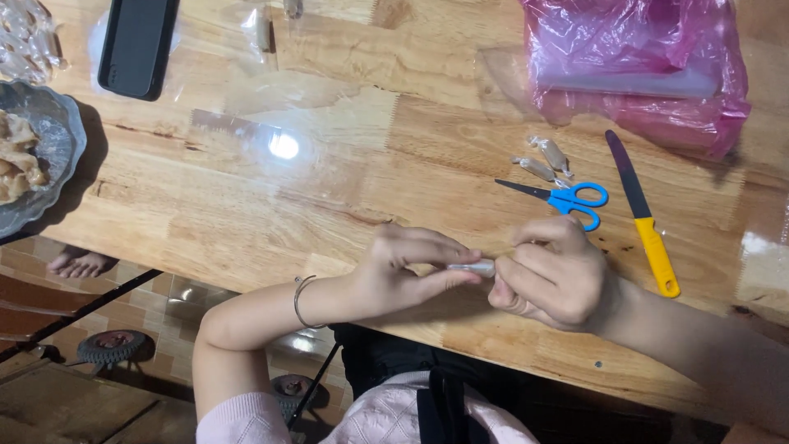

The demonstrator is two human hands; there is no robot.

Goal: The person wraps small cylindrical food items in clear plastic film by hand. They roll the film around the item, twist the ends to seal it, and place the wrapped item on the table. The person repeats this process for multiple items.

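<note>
**Hands closed on a small wrapped piece at the near bench edge**

The left hand [411,271] and right hand [551,275] meet over the near edge of the wooden bench [329,189]. Both pinch a small clear-wrapped piece [472,267] between their fingertips, one at each end.

Open room: bare bench surface extends beyond and to the left of the left hand. The bench edge runs directly beneath both wrists.

Obstructions: blue-handled scissors [567,199] lie just beyond the right hand. Two more wrapped pieces [544,160] lie past the scissors. A yellow-handled knife [645,214] lies to the right of the right hand. A pink plastic bag [637,62] sits far beyond it. A dark phone [137,45] and a metal dish [49,156] lie well left of the left hand.
</note>
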